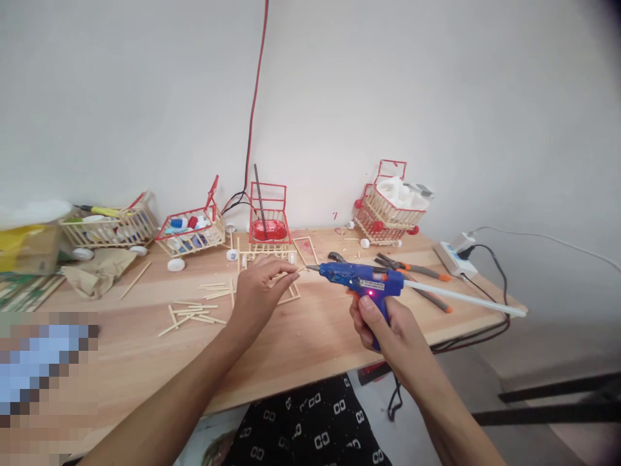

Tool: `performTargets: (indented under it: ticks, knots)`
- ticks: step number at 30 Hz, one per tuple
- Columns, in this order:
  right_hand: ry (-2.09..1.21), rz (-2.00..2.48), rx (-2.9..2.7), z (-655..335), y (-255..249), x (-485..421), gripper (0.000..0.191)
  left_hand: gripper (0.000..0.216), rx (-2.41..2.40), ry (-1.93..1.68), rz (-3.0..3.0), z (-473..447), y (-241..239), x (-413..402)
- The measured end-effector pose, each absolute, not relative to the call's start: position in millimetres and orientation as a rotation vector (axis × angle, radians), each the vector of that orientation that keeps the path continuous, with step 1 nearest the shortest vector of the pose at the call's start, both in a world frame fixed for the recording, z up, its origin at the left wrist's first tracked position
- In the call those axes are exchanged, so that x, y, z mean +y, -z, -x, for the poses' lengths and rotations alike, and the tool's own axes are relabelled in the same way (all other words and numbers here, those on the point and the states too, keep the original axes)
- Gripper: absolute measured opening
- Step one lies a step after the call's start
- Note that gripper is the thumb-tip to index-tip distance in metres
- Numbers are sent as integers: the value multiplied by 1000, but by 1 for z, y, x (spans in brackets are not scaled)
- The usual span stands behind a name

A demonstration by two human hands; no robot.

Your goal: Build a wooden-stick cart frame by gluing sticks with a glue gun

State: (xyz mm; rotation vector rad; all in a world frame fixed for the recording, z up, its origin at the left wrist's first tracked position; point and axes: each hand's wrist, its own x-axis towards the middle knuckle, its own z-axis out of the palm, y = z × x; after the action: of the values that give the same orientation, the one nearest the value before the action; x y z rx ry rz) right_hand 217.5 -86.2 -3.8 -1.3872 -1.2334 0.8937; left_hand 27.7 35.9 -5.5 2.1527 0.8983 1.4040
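My right hand (388, 327) is closed round the grip of a blue hot glue gun (361, 278) with a white glue stick (466, 296) jutting out behind it. Its nozzle points left toward my left hand (259, 288), which pinches a thin wooden stick (295, 274) just above a flat frame of sticks (291, 294) lying on the wooden table (301, 343).
Loose sticks (191, 314) lie left of my hand. Small stick-built carts (191, 233) (388, 207) and a red frame (268, 220) stand along the wall. Pliers (412, 266) and a power strip (455, 257) sit at the right; crumpled paper (97, 268) lies at the left.
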Motion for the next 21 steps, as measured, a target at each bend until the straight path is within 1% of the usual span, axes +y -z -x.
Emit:
performTargets:
  ticks: [10, 21]
  knots:
    - [-901, 1375, -1245, -219, 4, -85, 35, 5, 844, -1474, -2201, -27, 12, 40]
    - [-833, 1441, -1275, -217, 2, -85, 39, 6, 837, -1415, -2135, -28, 10, 40]
